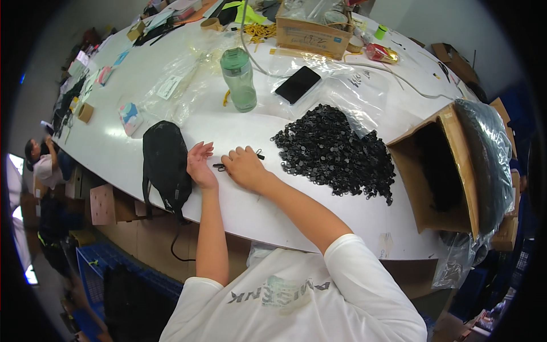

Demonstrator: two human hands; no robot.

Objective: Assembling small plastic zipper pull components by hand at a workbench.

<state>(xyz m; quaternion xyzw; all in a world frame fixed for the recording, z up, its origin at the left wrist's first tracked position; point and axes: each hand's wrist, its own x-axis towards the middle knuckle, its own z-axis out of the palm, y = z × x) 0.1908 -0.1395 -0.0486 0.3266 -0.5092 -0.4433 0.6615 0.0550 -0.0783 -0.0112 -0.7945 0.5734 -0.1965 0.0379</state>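
My left hand (200, 165) is raised at the table's near side with its fingers apart and nothing visible in them. It is beside a black fabric bag (164, 157) whose strap hangs over the table edge. My right hand (246, 168) rests on the white table with bent fingers over small black loop-ended pieces (219, 167). One such piece pokes out past the fingertips, another by the knuckles; the hand covers the rest. To the right of it spreads a large heap of small black pieces (336, 151), which look like zipper pulls.
Beyond my hands stand a green-lidded bottle (239, 80) and a black phone (298, 85) on clear plastic. An open cardboard box (419, 171) lies on its side at right. Another cardboard box (310, 37) is at the back. A person (45, 162) sits at far left.
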